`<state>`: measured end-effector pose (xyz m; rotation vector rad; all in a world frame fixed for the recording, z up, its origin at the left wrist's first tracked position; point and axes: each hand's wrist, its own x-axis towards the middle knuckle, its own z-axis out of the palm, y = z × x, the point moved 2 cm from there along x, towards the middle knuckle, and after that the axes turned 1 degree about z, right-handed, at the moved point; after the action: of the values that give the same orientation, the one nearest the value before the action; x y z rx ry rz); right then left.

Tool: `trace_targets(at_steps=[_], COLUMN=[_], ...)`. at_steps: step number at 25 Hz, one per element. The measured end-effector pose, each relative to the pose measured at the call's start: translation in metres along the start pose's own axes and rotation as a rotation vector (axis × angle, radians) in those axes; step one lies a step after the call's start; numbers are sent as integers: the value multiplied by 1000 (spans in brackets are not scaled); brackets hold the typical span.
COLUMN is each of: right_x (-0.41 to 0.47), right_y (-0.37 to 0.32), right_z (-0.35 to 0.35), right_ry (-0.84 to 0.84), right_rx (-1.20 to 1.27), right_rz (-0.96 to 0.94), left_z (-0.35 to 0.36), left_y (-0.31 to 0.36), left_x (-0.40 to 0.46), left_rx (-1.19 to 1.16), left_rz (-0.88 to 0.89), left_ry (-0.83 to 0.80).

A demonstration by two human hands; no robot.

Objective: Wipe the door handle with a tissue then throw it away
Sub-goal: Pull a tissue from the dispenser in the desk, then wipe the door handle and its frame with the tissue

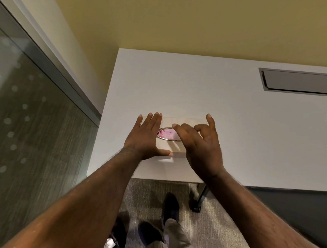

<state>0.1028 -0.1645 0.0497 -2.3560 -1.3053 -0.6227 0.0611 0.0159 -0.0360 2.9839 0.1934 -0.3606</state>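
Left hand (146,137) lay flat, steadying tissue box (179,122); right hand (199,142) pinched empty above oval slot (167,134). Tissue likely light, tearable: pinch centrally.

Both bare forearms reach forward and slightly inward. The left hand (146,137) lies flat, palm down, fingers straight and together, thumb stretched out sideways. The right hand (199,144) hovers arched, its thumb and forefinger drawn toward each other, little finger raised.

Bare white table (234,127) all around the tissue box (178,149), its oval slot half under the right hand (201,144)
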Motion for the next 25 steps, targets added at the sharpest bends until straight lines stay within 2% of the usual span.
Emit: trace_targets(at_steps=[5,9,12,16,19,21,25], right_x=[8,2,-6,-18,-26,-34,-58], right_y=[-13,-28,-47,-83,-118,-140,-180], right_z=[-27,-42,-49,-59,-74,-83,-100], right_ry=[119,97,101,71,33,-12,-64], right_rx=[-91,-142,-116,-19,127,229,465], right_rz=[-49,-127,-161,-268,-447,-582,-717], left_z=[-6,-14,-22,-36,-41,-40,-34], left_y=[3,8,10,14,25,32,56], left_x=[-6,-36,-78,-153,-215,-254,-332], left_rx=[-25,5,-34,-110,-93,-55,-2], left_rz=[-18,-26,-97,-191,-277,-366,-602], left_ry=[-46,-18,13,66,104,102,139])
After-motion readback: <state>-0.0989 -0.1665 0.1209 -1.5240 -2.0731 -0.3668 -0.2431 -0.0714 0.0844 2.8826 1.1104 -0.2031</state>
